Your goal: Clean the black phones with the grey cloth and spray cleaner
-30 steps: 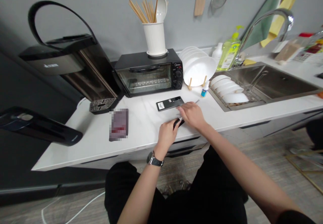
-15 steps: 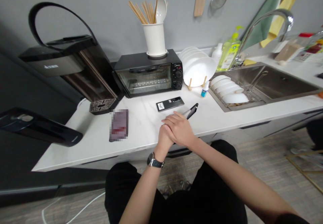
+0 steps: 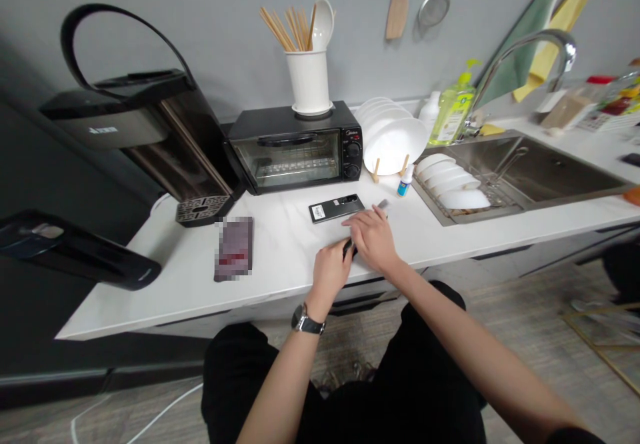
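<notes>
White marble-look worktop (image 3: 280,257), kitchen wall behind. Left hand (image 3: 333,272) closed on near end of slim dark flat phone-like device (image 3: 367,221), steadying it; right hand (image 3: 373,239) lies curled over its top, fingers pressing. Black rectangular phone (image 3: 336,208) lies just beyond hands.

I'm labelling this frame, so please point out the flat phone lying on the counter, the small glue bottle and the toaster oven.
flat phone (image 3: 336,208), head view, middle of its dark back.
small glue bottle (image 3: 405,183), head view, its white body.
toaster oven (image 3: 290,161), head view, glass door.
</notes>
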The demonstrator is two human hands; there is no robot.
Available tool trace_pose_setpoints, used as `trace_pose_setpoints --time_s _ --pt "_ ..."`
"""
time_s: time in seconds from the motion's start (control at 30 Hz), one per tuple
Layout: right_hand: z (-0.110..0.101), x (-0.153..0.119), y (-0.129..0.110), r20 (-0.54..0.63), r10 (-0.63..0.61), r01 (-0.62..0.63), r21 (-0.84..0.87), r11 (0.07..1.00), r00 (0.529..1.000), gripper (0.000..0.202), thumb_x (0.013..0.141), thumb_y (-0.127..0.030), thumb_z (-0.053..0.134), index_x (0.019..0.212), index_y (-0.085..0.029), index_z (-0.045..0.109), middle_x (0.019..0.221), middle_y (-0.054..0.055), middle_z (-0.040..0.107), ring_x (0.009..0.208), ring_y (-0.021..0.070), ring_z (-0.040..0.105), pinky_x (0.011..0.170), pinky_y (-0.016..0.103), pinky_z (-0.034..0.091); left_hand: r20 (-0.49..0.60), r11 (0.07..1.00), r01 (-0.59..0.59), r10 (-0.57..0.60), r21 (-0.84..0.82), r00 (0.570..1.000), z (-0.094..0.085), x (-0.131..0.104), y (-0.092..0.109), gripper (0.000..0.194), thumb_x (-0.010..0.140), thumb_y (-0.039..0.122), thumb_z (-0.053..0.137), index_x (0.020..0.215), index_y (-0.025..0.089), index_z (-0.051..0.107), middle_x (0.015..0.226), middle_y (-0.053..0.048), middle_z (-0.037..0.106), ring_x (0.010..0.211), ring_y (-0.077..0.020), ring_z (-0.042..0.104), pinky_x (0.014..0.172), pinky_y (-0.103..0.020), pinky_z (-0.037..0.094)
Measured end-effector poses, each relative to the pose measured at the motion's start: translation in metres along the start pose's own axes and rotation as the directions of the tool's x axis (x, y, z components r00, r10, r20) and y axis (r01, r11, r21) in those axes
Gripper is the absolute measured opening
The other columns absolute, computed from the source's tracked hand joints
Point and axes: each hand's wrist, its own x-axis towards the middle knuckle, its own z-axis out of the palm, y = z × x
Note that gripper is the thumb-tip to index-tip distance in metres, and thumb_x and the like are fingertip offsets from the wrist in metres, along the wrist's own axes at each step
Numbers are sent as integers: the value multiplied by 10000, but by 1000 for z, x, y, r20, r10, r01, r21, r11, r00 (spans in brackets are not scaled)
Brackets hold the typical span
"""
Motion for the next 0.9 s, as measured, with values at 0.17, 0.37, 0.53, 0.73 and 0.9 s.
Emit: trace_pose_setpoints --time_s 0.17,0.37,0.53,0.73,0.9 --pt "11 -16 -43 83 -212 207 71 976 974 323 1051 -247 452 1245 -185 703 1190 94 741 1130 258 611 1151 473 369 68 993 52 -59 102 996 5 0 -8 236 919 31 535 1006 65 752 1018 -173 780 955 -298 744 834 -332 544" --pt "-16 3 41 109 -62 72 -88 994 992 408 1083 -247 349 1045 -177 749 999 99 763 968 265 642 960 427 457 -16 996 -38 37 -81 999 -3 -3 -2 277 1061 232 500 1185 204 746 1109 -90 802 993 -228 760 866 -290 545" --pt "-19 8 54 2 32 -31 -90 995 1000 420 1073 -195 337 1019 -214 753 1053 61 775 1121 256 654 1215 510 302 -63 990 -72 64 -124 996 -4 -3 2 298 1081 291 491 1266 260 722 1157 -55 799 1004 -209 763 858 -278 547" --pt "8 -11 -32 55 -180 177 54 983 982 343 1051 -212 410 1156 -194 737 1153 73 772 1177 240 652 1252 520 298 42 995 45 -49 94 998 6 1 -8 186 923 97 588 968 125 766 940 -134 796 858 -251 748 781 -312 557" --pt "-1 -7 -13 119 -260 262 2 965 958 376 1069 -245 392 1218 -133 719 1161 107 770 1132 249 671 1144 458 434 56 995 32 -37 91 998 4 0 -10 218 899 48 566 896 127 769 909 -140 796 849 -257 753 772 -313 557"
